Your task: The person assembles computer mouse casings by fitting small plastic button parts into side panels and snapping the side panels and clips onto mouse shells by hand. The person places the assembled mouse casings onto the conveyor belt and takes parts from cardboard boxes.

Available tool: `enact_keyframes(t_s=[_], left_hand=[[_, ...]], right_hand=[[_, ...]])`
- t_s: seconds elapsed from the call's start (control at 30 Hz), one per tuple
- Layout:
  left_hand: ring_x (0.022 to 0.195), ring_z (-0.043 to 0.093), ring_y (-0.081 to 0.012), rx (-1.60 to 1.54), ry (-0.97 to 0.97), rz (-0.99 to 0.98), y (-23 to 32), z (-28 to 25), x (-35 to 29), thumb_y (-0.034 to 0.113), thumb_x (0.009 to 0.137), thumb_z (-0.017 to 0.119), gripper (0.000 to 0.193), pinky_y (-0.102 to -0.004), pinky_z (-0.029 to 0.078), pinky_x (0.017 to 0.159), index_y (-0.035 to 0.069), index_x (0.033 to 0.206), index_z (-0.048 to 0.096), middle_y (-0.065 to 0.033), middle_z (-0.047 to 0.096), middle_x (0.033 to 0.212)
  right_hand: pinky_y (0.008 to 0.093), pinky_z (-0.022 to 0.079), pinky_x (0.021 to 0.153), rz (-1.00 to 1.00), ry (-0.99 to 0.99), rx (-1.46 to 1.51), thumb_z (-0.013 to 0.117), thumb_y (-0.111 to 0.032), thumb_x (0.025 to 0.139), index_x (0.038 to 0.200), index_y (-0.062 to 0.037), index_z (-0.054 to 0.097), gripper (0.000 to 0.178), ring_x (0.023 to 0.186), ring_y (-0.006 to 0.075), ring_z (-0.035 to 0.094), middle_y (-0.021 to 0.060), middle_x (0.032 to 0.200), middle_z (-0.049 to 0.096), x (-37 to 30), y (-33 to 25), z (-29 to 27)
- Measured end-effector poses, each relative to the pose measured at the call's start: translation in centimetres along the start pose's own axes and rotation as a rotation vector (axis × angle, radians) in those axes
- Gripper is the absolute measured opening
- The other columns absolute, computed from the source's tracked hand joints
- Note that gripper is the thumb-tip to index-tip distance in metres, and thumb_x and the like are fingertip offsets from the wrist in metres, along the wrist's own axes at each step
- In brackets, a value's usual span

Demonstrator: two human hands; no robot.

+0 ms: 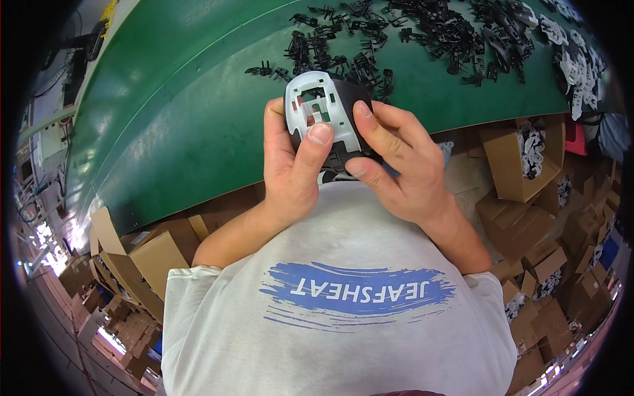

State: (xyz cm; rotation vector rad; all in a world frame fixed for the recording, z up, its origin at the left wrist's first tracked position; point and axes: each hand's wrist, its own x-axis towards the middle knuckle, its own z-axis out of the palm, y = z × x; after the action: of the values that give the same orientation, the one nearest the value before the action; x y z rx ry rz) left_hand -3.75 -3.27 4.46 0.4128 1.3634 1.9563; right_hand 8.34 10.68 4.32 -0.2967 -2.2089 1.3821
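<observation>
**Both hands on one small plastic part, right at the edge of the green table**

So the person is standing tight up against the green table (185,119), and everything below is placed relative to that table. Just over its near edge, both hands are wrapped around a pale grey plastic frame (319,105) with cut-out windows in it, and that frame sits on top of a black plastic piece (349,92) that peeks out behind and under it.

The left hand (290,168) is curled closed around the left side of the part, thumb pressed flat on the lower face of the grey frame. The right hand (399,165) is also closed on it from the right, fingers bent over the black piece, with one fingertip up at the frame's top right corner.

Further back on the table, toward its far side, there's a big scatter of small black plastic clips (422,30), and at the far right end a heap of white plastic parts (578,59).

Off the table, down on the floor to the right of it, open cardboard boxes (522,158) hold more parts. More boxes are stacked off the left end too.
</observation>
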Motion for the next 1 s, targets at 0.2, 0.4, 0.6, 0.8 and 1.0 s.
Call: enact_keyframes(t_s=[0.2,0.4,0.6,0.8,1.0], left_hand=[[0.108,0.059,-0.0098,-0.086,-0.044,-0.150,-0.9,0.2,-0.9,0.031,0.107,0.062,0.040,-0.0296,0.053,0.094,0.006,0.130,0.041,-0.0073,0.059,0.121],[0.103,0.056,-0.0077,-0.112,-0.178,-0.202,-0.3,0.9,-0.7,0.030,0.105,0.065,0.040,-0.0287,0.051,0.090,0.006,0.129,0.045,-0.0051,0.060,0.117],[0.085,0.056,-0.0035,-0.071,0.011,-0.226,0.2,3.4,0.7,0.028,0.104,0.067,0.031,-0.0217,0.048,0.072,0.005,0.121,0.054,0.0002,0.061,0.100],[0.076,0.058,-0.0044,-0.053,0.041,-0.278,-0.6,3.8,1.5,0.033,0.103,0.067,0.031,-0.0226,0.049,0.058,0.006,0.114,0.056,-0.0007,0.063,0.094],[0.075,0.061,-0.0050,-0.219,0.082,-0.430,-0.8,4.3,2.0,0.033,0.103,0.066,0.028,-0.0232,0.049,0.057,0.009,0.112,0.056,-0.0007,0.064,0.094]], right_hand=[[0.0420,0.056,0.101,-0.188,0.118,-0.180,0.083,-0.024,0.087,0.121,-0.0051,0.077,0.039,0.109,0.0313,0.071,0.0177,0.123,0.072,0.2,1.4,-0.5],[0.0521,0.047,0.108,-0.287,0.223,-0.079,0.058,-0.015,0.098,0.122,0.0047,0.064,0.032,0.116,0.0386,0.065,0.0248,0.127,0.066,1.1,1.6,-0.1],[0.0400,0.047,0.109,-0.099,0.129,0.181,0.039,-0.022,0.111,0.139,0.0101,0.058,0.046,0.124,0.0354,0.061,0.0265,0.139,0.060,1.3,2.2,1.2],[0.0360,0.041,0.113,0.105,0.194,0.371,0.032,-0.032,0.115,0.141,0.0062,0.058,0.053,0.132,0.0272,0.055,0.0211,0.144,0.057,1.1,2.2,2.3],[0.0388,0.041,0.119,0.350,0.141,0.830,0.025,-0.038,0.115,0.158,0.0068,0.035,0.063,0.143,0.0278,0.049,0.0212,0.158,0.045,1.4,1.2,1.6]])
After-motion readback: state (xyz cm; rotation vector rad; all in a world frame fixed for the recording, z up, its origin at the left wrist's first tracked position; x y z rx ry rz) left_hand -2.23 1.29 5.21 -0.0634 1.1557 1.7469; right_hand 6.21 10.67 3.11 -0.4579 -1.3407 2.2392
